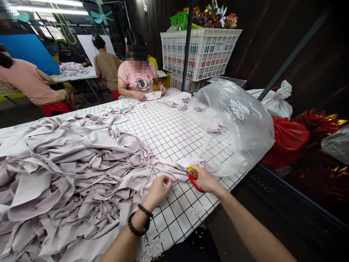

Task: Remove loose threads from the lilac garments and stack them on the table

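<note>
**Two hands, one pair of scissors, one heap of lilac-grey cloth**

At the far left of my head view I see one seated person in a salmon-pink top (24, 78) on one red plastic stool (56, 108). Nearer, one large tangled heap of lilac-grey fabric strips (81, 153) covers the left of one white table with a black grid (163, 134). Behind, I count one person in black and one in a brown shirt (107, 69). Across the table sits one person in a pink printed T-shirt (140, 78), both hands at a piece of pale fabric (152, 96).

The left hand (159, 190), with two dark beaded bracelets (145, 210) at its wrist, is beside the heap's right edge. Its fingers are curled in; I cannot tell whether they pinch any cloth. Just beyond, one loose lilac-grey strip (167, 168) trails from the heap to one pair of scissors (188, 170) with one yellow and one red handle. Its blades point left, over the strip. The right hand (206, 180) has its fingers wrapped around those handles.

Behind, stacked white plastic crates (199, 52) hold one green basket (180, 21) on top. Farther right I see one big clear plastic bag (245, 127) on the table and one red plastic bag (291, 136) beyond.
</note>
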Demonstrator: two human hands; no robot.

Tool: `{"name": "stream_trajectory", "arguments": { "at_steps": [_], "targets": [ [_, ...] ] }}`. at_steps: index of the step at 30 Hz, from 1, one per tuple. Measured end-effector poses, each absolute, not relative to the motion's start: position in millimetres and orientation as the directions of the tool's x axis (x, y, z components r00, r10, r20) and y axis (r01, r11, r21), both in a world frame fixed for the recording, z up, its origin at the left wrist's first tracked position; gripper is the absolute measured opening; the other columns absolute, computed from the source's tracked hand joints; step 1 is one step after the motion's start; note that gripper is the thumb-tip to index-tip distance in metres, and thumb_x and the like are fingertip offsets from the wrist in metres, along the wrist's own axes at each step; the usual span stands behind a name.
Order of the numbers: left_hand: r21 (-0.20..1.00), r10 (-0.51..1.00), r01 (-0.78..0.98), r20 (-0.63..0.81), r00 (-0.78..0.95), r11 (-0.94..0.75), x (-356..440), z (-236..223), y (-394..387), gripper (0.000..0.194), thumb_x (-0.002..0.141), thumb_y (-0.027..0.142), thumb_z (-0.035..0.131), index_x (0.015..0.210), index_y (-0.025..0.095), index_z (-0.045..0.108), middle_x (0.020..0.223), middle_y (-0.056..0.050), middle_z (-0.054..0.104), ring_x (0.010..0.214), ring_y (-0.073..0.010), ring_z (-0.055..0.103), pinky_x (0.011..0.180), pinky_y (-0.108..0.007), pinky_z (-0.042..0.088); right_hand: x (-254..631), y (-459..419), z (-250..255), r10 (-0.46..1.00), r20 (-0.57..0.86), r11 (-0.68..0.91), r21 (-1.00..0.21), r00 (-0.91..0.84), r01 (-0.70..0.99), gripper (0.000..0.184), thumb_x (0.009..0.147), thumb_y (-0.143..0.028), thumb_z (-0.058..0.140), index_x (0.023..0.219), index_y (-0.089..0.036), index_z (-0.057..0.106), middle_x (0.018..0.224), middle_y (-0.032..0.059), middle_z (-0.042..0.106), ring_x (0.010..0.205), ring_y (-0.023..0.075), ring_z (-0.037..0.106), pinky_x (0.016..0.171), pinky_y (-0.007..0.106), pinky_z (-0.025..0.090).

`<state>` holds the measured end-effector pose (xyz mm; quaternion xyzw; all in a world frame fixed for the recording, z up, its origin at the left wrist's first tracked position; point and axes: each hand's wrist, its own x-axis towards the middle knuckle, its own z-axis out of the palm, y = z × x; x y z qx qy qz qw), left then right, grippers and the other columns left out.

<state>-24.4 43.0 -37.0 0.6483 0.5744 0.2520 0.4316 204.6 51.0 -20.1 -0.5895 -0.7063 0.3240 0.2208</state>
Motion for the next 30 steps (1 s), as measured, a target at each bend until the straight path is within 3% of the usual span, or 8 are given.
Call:
{"name": "stream_trajectory", "arguments": {
  "at_steps": [2,5,10,15,18,21,26,30],
  "targets": [
    [0.889,0.905,0.43,-0.306,0.295,0.161,-5.3,-51.0,33.2,0.024,0.081,0.035,0.053,0.097,0.017,0.057,0.069,0.0,0.061,0.045,-0.0129,0.057,0.041,-0.023,0.042,196.0,46.5,-38.5,0.98,0.035,0.168,-0.673,-0.196,0.72,0.008,0.072,-0.016,0.054,0.08,-0.02,0.053,0.08,0.0016,0.061,0.073,0.0158,0.055,0.065,0.025,0.04],
    [0.921,0.89,0.27,-0.354,0.287,0.279,20.1,-66.5,36.4,0.03,0.078,0.037,0.06,0.099,0.018,0.053,0.063,0.004,0.057,0.038,-0.0108,0.054,0.033,-0.019,0.036,187.4,55.6,-52.1,0.978,0.156,0.205,-0.64,-0.136,0.74,0.009,0.07,-0.014,0.054,0.077,-0.019,0.052,0.079,0.0025,0.06,0.076,0.0168,0.054,0.07,0.027,0.04],
    [0.935,0.919,-0.03,-0.34,0.198,0.353,39.6,-65.2,55.0,0.038,0.072,0.049,0.067,0.083,0.018,0.048,0.052,0.009,0.046,0.03,-0.0058,0.039,0.03,-0.017,0.027,188.0,72.1,-35.9,0.991,0.046,0.097,-0.892,-0.125,0.442,0.014,0.071,-0.02,0.056,0.085,-0.019,0.055,0.075,-0.001,0.059,0.066,0.013,0.054,0.06,0.024,0.042],
    [0.966,0.979,-0.177,-0.171,0.114,0.19,31.7,-37.9,47.4,0.035,0.073,0.047,0.068,0.075,0.016,0.053,0.068,0.002,0.059,0.054,-0.008,0.051,0.054,-0.02,0.042,186.6,74.1,-7.3,0.994,0.008,0.024,-0.987,-0.105,0.157,0.015,0.07,-0.021,0.061,0.083,-0.017,0.055,0.071,-0.0029,0.056,0.058,0.0093,0.05,0.055,0.022,0.042],
    [0.947,0.975,-0.277,-0.111,0.191,0.162,20.1,-22.5,35.4,0.032,0.076,0.045,0.067,0.073,0.015,0.057,0.077,-0.002,0.065,0.077,-0.0136,0.058,0.076,-0.025,0.044,180.7,72.3,2.1,0.994,0.033,0.051,-0.984,-0.107,0.171,0.015,0.071,-0.02,0.06,0.086,-0.018,0.057,0.071,-0.003,0.057,0.058,0.0091,0.05,0.053,0.021,0.041],
    [0.882,0.936,-0.374,-0.174,0.305,0.286,10.4,-14.8,24.3,0.03,0.077,0.043,0.068,0.081,0.014,0.061,0.077,-0.004,0.067,0.077,-0.0146,0.059,0.079,-0.028,0.044,172.6,67.8,3.7,0.99,0.029,0.061,-0.969,-0.135,0.241,0.018,0.067,-0.018,0.062,0.085,-0.019,0.057,0.069,-0.0039,0.057,0.056,0.009,0.049,0.05,0.02,0.04],
    [0.899,0.909,-0.291,-0.214,0.357,0.326,0.4,-10.3,11.8,0.033,0.079,0.045,0.065,0.087,0.013,0.062,0.073,-0.004,0.063,0.067,-0.0126,0.056,0.069,-0.026,0.045,163.5,53.4,-2.6,0.994,0.018,0.038,-0.982,-0.11,0.183,0.018,0.07,-0.022,0.062,0.086,-0.019,0.055,0.073,-0.0023,0.057,0.06,0.0101,0.051,0.055,0.022,0.043],
    [1.0,0.98,-0.011,0.023,0.199,-0.021,-4.8,-5.2,8.2,0.029,0.085,0.045,0.057,0.083,0.016,0.063,0.098,-0.01,0.06,0.084,-0.0183,0.057,0.071,-0.029,0.048,159.3,38.9,-11.5,0.999,0.029,0.033,-0.982,-0.024,0.186,0.018,0.073,-0.029,0.063,0.086,-0.019,0.054,0.072,-0.001,0.056,0.06,0.0114,0.05,0.055,0.023,0.043]
  ]
}}
